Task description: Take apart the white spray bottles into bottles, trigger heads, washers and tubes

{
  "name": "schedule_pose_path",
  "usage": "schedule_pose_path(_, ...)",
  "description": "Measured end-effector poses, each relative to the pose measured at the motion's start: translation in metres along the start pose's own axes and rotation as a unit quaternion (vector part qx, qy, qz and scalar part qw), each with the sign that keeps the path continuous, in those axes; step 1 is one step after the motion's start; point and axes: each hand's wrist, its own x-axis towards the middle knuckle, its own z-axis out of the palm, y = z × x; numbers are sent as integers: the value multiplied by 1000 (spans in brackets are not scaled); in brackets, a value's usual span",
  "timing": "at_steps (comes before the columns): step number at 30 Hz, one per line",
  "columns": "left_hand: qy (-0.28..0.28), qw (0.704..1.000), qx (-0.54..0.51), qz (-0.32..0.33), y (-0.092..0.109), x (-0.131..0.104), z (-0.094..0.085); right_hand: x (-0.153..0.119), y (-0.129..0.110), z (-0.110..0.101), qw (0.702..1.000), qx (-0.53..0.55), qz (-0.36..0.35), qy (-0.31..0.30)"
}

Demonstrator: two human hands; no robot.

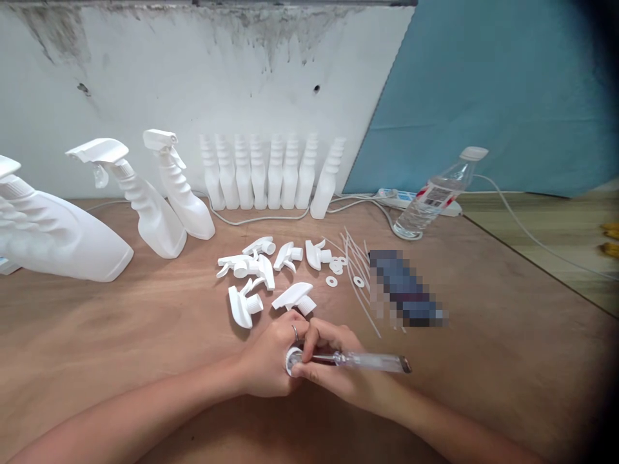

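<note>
Near the front of the table, my left hand (271,357) is closed around a spray trigger head. Only its white collar (291,362) shows, its open end facing right; the rest is hidden in the hand. My right hand (338,374) pinches the shaft of a screwdriver with a clear handle (374,362), which points to the right. The screwdriver's tip is at the collar's opening; how deep it reaches is hidden by the fingers. Just beyond my hands lie several loose white trigger heads, the nearest being one trigger head (294,296) on its side.
White washers (331,281) and thin tubes (360,290) lie beside a blurred dark object (406,290). Several white bottles (275,171) line the wall. Assembled spray bottles (149,212) stand left. A clear water bottle (425,206) and a power strip (452,207) are at right.
</note>
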Motion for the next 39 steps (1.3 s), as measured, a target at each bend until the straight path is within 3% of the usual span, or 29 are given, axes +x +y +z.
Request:
schedule_pose_path(10, -18, 999, 47, -15, -1, -4, 0, 3, -1, -8, 994, 37, 63, -81)
schedule_pose_path(19, -14, 999, 48, 4, 3, -2, -2, 4, 5, -9, 995, 59, 53, -68)
schedule_pose_path(23, -2, 1000, 21, 10, 2, -1, -1, 3, 9, -12, 981, 152, 79, -89)
schedule_pose_path(25, 30, 999, 8, 21, 0, -2, 0, 3, 9, -18, 972, 214, 71, -66)
schedule_pose_path(28, 79, 993, 15, 85, 2, -4, 0, 9, 8, -36, 964, 262, 34, 39)
schedule_pose_path(30, 93, 985, 42, 139, 6, -4, -4, 16, 9, -52, 966, 226, 21, 123)
schedule_pose_path(33, 112, 971, 112, 176, 14, 1, -17, 28, 15, -78, 969, 69, 1, 236)
schedule_pose_path(39, 128, 932, 317, 123, 10, 17, -57, 36, 23, -122, 963, -139, 12, 230)
